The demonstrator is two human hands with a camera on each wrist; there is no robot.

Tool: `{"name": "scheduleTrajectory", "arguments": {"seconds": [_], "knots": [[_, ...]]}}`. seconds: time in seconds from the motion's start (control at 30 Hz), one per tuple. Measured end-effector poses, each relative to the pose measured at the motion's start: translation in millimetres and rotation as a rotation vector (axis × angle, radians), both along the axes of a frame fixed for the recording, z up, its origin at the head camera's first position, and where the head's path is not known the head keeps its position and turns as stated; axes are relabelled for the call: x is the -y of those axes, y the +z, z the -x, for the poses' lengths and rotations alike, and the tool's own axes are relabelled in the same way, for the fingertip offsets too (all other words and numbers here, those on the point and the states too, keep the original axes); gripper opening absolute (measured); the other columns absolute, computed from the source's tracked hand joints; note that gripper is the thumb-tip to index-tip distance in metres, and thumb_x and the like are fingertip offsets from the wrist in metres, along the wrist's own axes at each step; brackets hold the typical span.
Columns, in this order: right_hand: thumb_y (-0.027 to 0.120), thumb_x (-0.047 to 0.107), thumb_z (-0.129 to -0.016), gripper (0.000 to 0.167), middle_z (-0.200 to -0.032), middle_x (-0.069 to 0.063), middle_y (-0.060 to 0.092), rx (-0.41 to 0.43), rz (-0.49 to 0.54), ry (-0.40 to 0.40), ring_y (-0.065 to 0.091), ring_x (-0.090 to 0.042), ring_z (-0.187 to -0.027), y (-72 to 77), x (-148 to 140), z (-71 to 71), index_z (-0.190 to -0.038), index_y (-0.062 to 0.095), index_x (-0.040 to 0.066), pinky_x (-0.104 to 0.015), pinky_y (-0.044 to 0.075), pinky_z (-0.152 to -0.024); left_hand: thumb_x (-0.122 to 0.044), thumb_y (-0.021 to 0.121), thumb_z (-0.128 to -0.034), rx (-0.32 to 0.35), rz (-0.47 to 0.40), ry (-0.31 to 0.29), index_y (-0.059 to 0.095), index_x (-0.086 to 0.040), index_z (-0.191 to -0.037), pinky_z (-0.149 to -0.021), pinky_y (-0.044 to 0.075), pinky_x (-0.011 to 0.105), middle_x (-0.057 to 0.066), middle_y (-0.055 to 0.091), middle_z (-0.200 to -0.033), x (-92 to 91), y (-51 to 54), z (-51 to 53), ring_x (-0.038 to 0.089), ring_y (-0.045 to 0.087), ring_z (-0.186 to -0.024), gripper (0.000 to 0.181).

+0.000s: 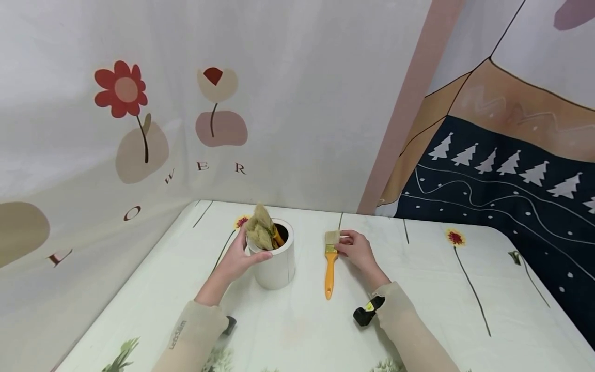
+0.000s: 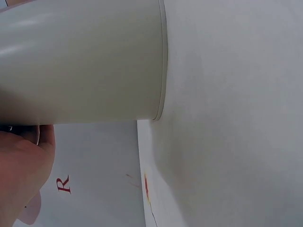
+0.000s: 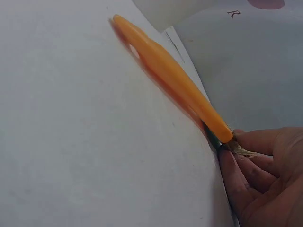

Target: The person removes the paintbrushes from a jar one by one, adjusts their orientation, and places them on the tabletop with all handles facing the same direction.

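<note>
A white cylindrical container (image 1: 275, 271) stands upright on the table, with pale-bristled brushes (image 1: 260, 227) sticking out of its top. My left hand (image 1: 236, 258) grips its left side near the rim, thumb in front. The left wrist view shows the container's smooth wall (image 2: 85, 66) with part of the left hand (image 2: 21, 170) below it. To the right lies an orange-handled paintbrush (image 1: 330, 268), bristles pointing away from me. My right hand (image 1: 360, 250) pinches its bristle end. In the right wrist view the orange handle (image 3: 170, 78) extends from the right hand (image 3: 265, 177), fingertips around the bristles.
The table is covered by a white cloth (image 1: 418, 310) printed with flowers. Behind it hangs a pale printed curtain (image 1: 297, 103), and a dark fabric with white trees (image 1: 465, 196) hangs at the right. A black wrist device (image 1: 367, 311) sits by the right sleeve.
</note>
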State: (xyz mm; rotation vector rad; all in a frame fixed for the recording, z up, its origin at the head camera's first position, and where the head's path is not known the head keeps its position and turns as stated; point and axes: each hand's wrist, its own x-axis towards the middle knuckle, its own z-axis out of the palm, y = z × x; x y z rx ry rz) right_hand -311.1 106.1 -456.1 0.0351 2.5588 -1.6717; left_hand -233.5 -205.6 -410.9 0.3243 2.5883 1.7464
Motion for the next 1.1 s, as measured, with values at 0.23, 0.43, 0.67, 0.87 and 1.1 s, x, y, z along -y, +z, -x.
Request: {"name": "scheduleTrajectory", "arguments": {"seconds": [0.23,0.43,0.67,0.87,1.1], "knots": [[0.071,0.006,-0.089,0.039,-0.11,-0.02,0.071,-0.054,-0.08,-0.033,0.069,-0.024,-0.095,-2.2,1.1,4.1,-0.127,0.061,-0.001,-0.028,0.06,-0.077,-0.034,0.079,-0.0849,-0.019,-0.008,-0.001,0.011,-0.012,-0.16,-0.123,0.009,0.063,0.021,0.009,-0.167,-0.7,1.2,-1.5,0.044,0.006,-0.153,0.103],[0.072,0.005,-0.088,0.039,-0.111,-0.019,0.07,-0.084,-0.141,-0.034,0.069,-0.027,-0.097,-2.1,1.9,5.2,-0.125,0.061,-0.001,-0.032,0.059,-0.082,-0.035,0.079,-0.0842,-0.034,-0.02,-0.01,0.014,-0.011,-0.159,-0.122,0.008,0.065,0.022,0.011,-0.166,-0.9,0.7,-0.9,0.045,0.006,-0.153,0.102],[0.071,0.004,-0.089,0.039,-0.111,-0.017,0.066,-0.073,-0.166,-0.04,0.066,-0.026,-0.097,0.7,4.2,3.5,-0.126,0.06,-0.001,-0.035,0.059,-0.084,-0.036,0.079,-0.0844,-0.02,-0.013,-0.002,0.01,-0.01,-0.16,-0.122,0.008,0.063,0.023,0.008,-0.166,0.6,1.5,-2.6,0.046,0.005,-0.153,0.106],[0.071,0.006,-0.088,0.042,-0.112,-0.017,0.065,-0.059,-0.133,-0.051,0.065,-0.027,-0.099,-1.2,4.4,3.4,-0.129,0.059,0.001,-0.034,0.058,-0.085,-0.036,0.079,-0.0845,-0.014,-0.011,0.007,0.009,-0.011,-0.16,-0.123,0.008,0.062,0.022,0.007,-0.166,1.2,1.7,-3.1,0.046,0.005,-0.153,0.106],[0.069,0.007,-0.089,0.046,-0.12,-0.02,0.064,-0.05,-0.087,-0.044,0.064,-0.033,-0.11,1.8,-0.4,-1.3,-0.133,0.056,0.001,-0.04,0.058,-0.091,-0.038,0.079,-0.0844,-0.004,-0.011,-0.003,0.008,-0.012,-0.16,-0.122,0.009,0.062,0.022,0.007,-0.167,0.0,1.8,-2.3,0.045,0.005,-0.153,0.107]]}}
